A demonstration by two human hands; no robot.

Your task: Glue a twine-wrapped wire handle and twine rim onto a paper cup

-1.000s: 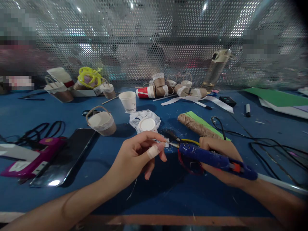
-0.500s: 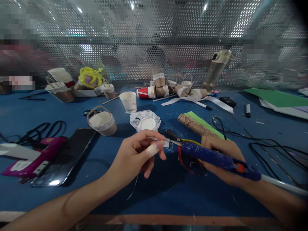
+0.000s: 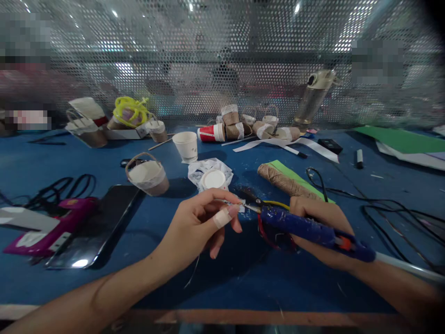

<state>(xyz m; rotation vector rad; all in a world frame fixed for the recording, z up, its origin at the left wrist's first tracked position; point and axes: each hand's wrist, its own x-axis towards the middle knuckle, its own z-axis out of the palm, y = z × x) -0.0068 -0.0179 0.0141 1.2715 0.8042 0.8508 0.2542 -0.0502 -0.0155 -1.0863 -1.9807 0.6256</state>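
Observation:
My right hand [image 3: 321, 222] is wrapped round a blue glue gun [image 3: 299, 227], its metal nozzle pointing left with a white glue stick out of its rear. The nozzle tip meets the fingertips of my left hand [image 3: 205, 222], whose thumb, with a plaster on it, pinches against the index finger. What the left fingers hold is too small to make out. A thin strand hangs below that hand. Scissors [image 3: 259, 202] with yellow and red handles lie beneath the gun. Just beyond my left hand, a white paper cup [image 3: 213, 180] stands upside down on white lace [image 3: 194, 172].
At left lie a phone [image 3: 100, 222] and a purple glue gun [image 3: 66, 227]. A small twine-handled basket [image 3: 149, 178] and a paper cup [image 3: 185, 146] stand ahead. To the right are a twine roll [image 3: 287, 181] and black cable [image 3: 382, 204]. A mesh screen [image 3: 208, 60] closes the back.
Almost nothing differs. The glue gun's nozzle has shifted very slightly left, closer in at my left fingertips; both hands keep their hold.

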